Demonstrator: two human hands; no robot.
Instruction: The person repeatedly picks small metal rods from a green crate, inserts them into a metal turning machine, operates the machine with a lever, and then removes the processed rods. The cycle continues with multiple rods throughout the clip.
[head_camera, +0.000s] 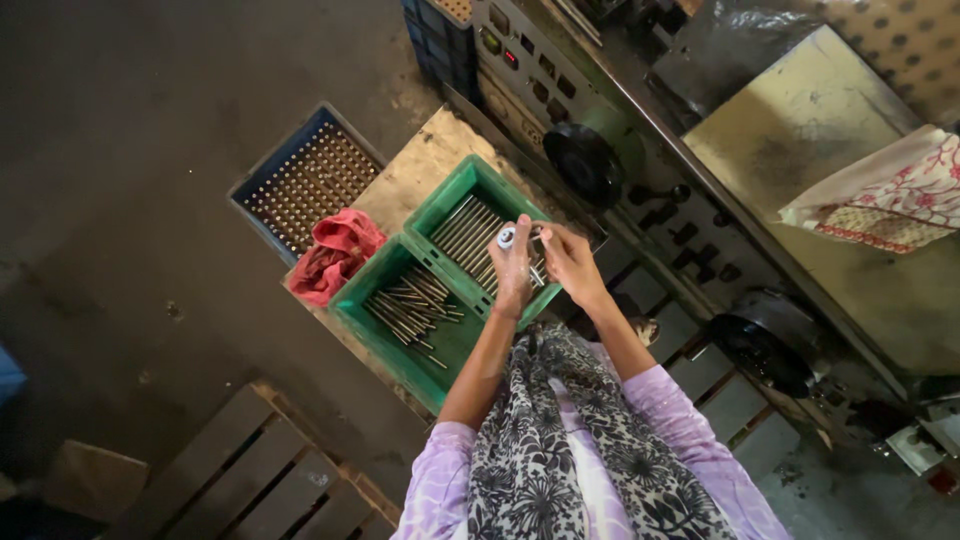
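The two green plastic crates (372, 300) sit on a worn board, hemmed by the grey machine front (640, 190) on one side, with dark floor open on the other. Above the far crate of thin metal rods (462, 228), the left hand (514, 268) closes around a small white ring gauge (506, 238); the right hand (570, 262) pinches a slim rod (538, 237) at it. A crumpled red cloth (335, 255) lies just beside the crates.

Small white-tipped part (507, 238) pinched in left hand (514, 268) grip: kind too small to tell. Right hand (570, 262) fingertips hide the rod ends beside that grip.
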